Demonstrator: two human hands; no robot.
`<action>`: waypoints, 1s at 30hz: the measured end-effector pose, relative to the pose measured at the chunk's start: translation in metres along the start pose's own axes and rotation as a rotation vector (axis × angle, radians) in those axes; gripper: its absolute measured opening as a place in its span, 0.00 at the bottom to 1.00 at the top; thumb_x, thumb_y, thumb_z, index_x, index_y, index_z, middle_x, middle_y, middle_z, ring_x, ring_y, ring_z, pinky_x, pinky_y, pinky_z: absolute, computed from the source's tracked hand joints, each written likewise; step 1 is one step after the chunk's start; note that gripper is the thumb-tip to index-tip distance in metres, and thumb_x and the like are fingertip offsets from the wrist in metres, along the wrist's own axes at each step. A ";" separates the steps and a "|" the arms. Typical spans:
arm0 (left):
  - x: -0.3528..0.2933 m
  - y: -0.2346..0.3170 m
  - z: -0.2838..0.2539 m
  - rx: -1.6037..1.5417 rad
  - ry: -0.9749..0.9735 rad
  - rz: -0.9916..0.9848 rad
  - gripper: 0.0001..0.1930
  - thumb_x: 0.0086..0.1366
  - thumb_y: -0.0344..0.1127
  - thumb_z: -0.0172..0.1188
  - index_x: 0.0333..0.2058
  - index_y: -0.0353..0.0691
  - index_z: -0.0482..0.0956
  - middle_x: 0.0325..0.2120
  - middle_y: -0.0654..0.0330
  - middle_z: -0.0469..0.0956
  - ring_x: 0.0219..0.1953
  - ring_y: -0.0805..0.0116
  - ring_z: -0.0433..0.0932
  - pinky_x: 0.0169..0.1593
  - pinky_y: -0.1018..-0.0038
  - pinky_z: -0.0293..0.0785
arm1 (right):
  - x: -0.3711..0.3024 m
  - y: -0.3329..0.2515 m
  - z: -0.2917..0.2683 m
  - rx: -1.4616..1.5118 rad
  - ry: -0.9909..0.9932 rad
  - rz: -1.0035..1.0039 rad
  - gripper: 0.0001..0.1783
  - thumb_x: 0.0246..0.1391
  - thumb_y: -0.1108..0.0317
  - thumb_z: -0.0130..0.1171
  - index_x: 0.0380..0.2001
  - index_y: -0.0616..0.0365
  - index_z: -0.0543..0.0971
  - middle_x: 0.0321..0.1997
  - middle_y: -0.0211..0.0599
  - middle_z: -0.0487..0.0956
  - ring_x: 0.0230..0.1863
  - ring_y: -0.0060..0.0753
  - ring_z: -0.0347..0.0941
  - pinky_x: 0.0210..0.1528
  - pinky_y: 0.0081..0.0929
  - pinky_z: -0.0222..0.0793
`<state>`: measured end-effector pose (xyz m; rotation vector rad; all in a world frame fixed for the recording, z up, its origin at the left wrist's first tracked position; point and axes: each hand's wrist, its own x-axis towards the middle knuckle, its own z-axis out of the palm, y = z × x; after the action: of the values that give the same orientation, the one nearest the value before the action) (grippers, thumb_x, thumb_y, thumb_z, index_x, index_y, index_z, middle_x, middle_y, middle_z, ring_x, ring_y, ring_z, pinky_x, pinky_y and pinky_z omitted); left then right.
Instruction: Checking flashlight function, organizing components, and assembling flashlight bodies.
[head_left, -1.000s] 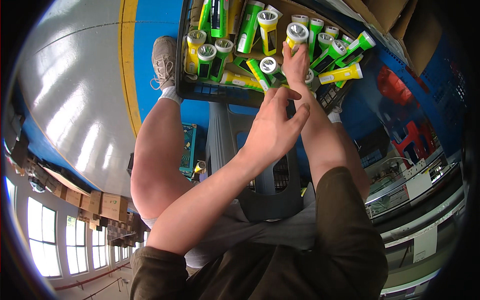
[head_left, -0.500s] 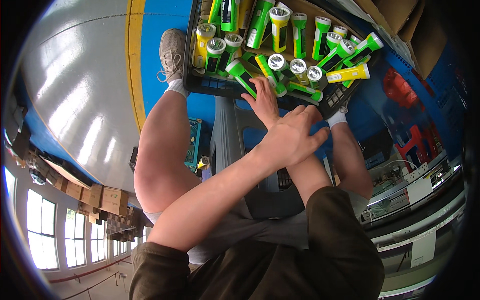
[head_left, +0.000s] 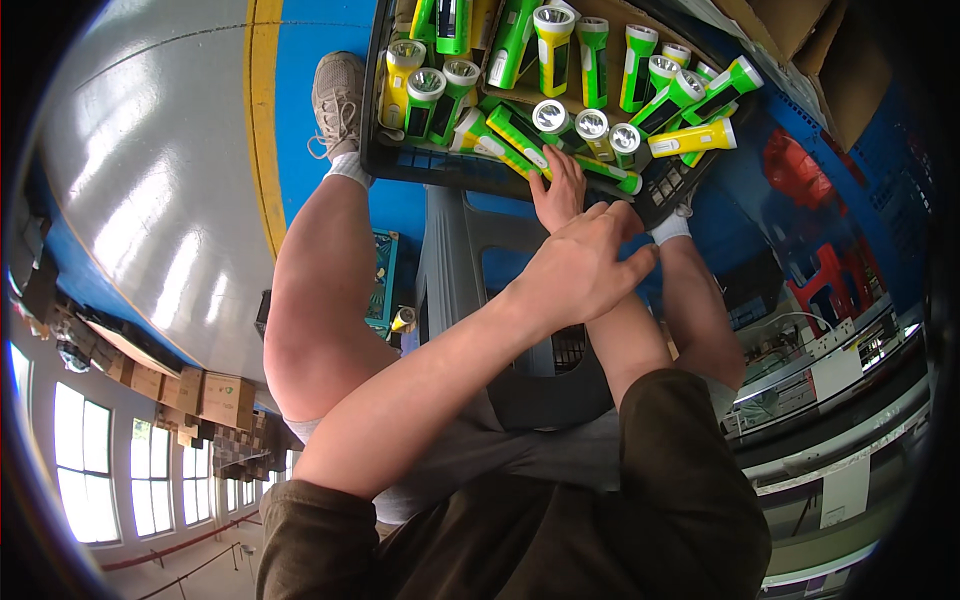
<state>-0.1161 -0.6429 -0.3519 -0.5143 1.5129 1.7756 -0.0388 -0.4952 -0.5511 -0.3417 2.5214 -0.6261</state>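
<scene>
My right hand (head_left: 562, 192) reaches into the near side of a black crate (head_left: 410, 166). Its thumb and fingers close around the lower end of a green-and-yellow flashlight (head_left: 515, 138) lying aslant. Just left of it lies another flashlight (head_left: 480, 138), partly covered by the first. A green flashlight (head_left: 612, 175) lies right of my fingers against the crate's near wall. My left hand (head_left: 585, 265) crosses over my right forearm, back upward, thumb stretched apart and fingers bent; no object shows in it. Its fingertips are partly hidden.
Several flashlights stand lens-up in the crate, and a yellow flashlight (head_left: 692, 138) lies at its right. A cardboard box (head_left: 770, 35) rises beyond. Between my legs stands a grey plastic stool (head_left: 445, 240). Red stools (head_left: 830, 285) are off to the right.
My right hand has moved right and slightly forward. The flashlights near it have shifted and turned, showing more yellow. My left hand has stayed nearly still; the view has shifted slightly.
</scene>
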 end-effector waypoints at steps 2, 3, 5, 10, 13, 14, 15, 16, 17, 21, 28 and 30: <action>0.000 0.000 0.001 -0.008 0.035 0.023 0.18 0.60 0.42 0.57 0.38 0.30 0.72 0.35 0.45 0.75 0.43 0.48 0.75 0.50 0.61 0.69 | -0.004 0.008 0.004 0.188 0.129 0.080 0.26 0.48 0.73 0.61 0.52 0.59 0.67 0.55 0.51 0.67 0.56 0.54 0.63 0.58 0.45 0.61; 0.000 0.001 0.001 -0.007 0.029 0.026 0.18 0.60 0.42 0.57 0.38 0.30 0.72 0.35 0.45 0.75 0.43 0.48 0.75 0.50 0.61 0.69 | -0.006 0.016 0.005 0.379 0.257 0.155 0.29 0.47 0.76 0.60 0.54 0.59 0.65 0.58 0.52 0.65 0.57 0.55 0.63 0.59 0.44 0.60; -0.002 -0.002 -0.003 0.029 -0.008 0.015 0.22 0.64 0.47 0.53 0.45 0.31 0.72 0.41 0.46 0.75 0.43 0.53 0.76 0.50 0.65 0.70 | -0.007 0.020 0.002 0.300 0.241 0.222 0.34 0.46 0.78 0.60 0.58 0.58 0.62 0.63 0.53 0.59 0.59 0.57 0.61 0.61 0.43 0.58; -0.003 0.002 -0.004 0.129 -0.165 -0.018 0.22 0.64 0.46 0.53 0.47 0.32 0.71 0.45 0.46 0.73 0.49 0.51 0.74 0.53 0.63 0.69 | -0.016 0.022 -0.003 0.131 -0.017 0.083 0.34 0.52 0.66 0.61 0.60 0.58 0.61 0.62 0.54 0.62 0.63 0.59 0.57 0.63 0.43 0.55; -0.010 -0.004 0.000 0.383 -0.341 -0.055 0.22 0.63 0.45 0.53 0.49 0.33 0.70 0.48 0.48 0.71 0.52 0.50 0.71 0.55 0.61 0.67 | -0.020 0.028 -0.010 0.186 0.102 0.231 0.27 0.54 0.65 0.60 0.54 0.61 0.65 0.57 0.57 0.65 0.58 0.60 0.63 0.59 0.46 0.61; -0.012 -0.003 0.001 0.524 -0.442 -0.080 0.23 0.63 0.45 0.52 0.50 0.34 0.70 0.49 0.48 0.71 0.53 0.50 0.70 0.56 0.60 0.66 | -0.019 0.039 -0.013 0.145 0.246 0.253 0.25 0.53 0.66 0.60 0.52 0.62 0.66 0.55 0.55 0.67 0.56 0.58 0.65 0.56 0.45 0.63; -0.012 -0.006 0.003 0.524 -0.448 -0.081 0.23 0.63 0.45 0.52 0.50 0.34 0.70 0.49 0.48 0.71 0.53 0.50 0.70 0.56 0.60 0.66 | -0.015 0.043 -0.023 0.038 0.285 0.231 0.25 0.51 0.68 0.60 0.52 0.61 0.65 0.56 0.51 0.67 0.56 0.55 0.65 0.55 0.44 0.63; -0.012 -0.008 0.004 0.577 -0.483 -0.093 0.22 0.63 0.45 0.53 0.50 0.35 0.70 0.48 0.49 0.71 0.53 0.50 0.71 0.56 0.59 0.66 | -0.009 0.045 -0.030 -0.008 0.282 0.165 0.29 0.49 0.70 0.60 0.54 0.59 0.64 0.58 0.49 0.65 0.58 0.55 0.63 0.57 0.44 0.62; -0.013 -0.010 0.003 0.631 -0.516 -0.110 0.22 0.63 0.46 0.53 0.50 0.36 0.70 0.47 0.50 0.71 0.52 0.49 0.71 0.56 0.59 0.66 | 0.002 0.038 -0.040 -0.049 0.277 0.099 0.32 0.48 0.72 0.61 0.56 0.57 0.62 0.61 0.48 0.63 0.60 0.54 0.61 0.59 0.43 0.60; -0.012 -0.007 0.001 0.575 -0.422 -0.047 0.23 0.63 0.46 0.53 0.50 0.36 0.69 0.46 0.49 0.71 0.52 0.48 0.71 0.56 0.58 0.65 | 0.032 0.015 -0.051 -0.093 0.022 0.093 0.50 0.43 0.73 0.63 0.67 0.52 0.48 0.68 0.47 0.54 0.67 0.53 0.51 0.64 0.49 0.48; -0.009 -0.008 0.001 0.558 -0.482 -0.080 0.23 0.63 0.46 0.53 0.51 0.36 0.68 0.48 0.47 0.71 0.51 0.46 0.71 0.56 0.58 0.65 | -0.031 -0.012 -0.015 -0.020 -0.049 0.174 0.40 0.43 0.72 0.61 0.62 0.57 0.59 0.67 0.46 0.51 0.64 0.53 0.55 0.63 0.47 0.53; -0.011 -0.010 0.000 0.556 -0.481 -0.084 0.23 0.63 0.47 0.53 0.51 0.36 0.68 0.49 0.46 0.70 0.51 0.45 0.72 0.56 0.58 0.65 | -0.036 -0.012 -0.019 0.031 -0.067 0.173 0.37 0.43 0.72 0.61 0.60 0.57 0.62 0.67 0.46 0.52 0.62 0.53 0.58 0.61 0.46 0.57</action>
<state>-0.1015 -0.6452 -0.3504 0.1214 1.5121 1.2151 -0.0176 -0.4863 -0.5159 -0.1287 2.4420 -0.5748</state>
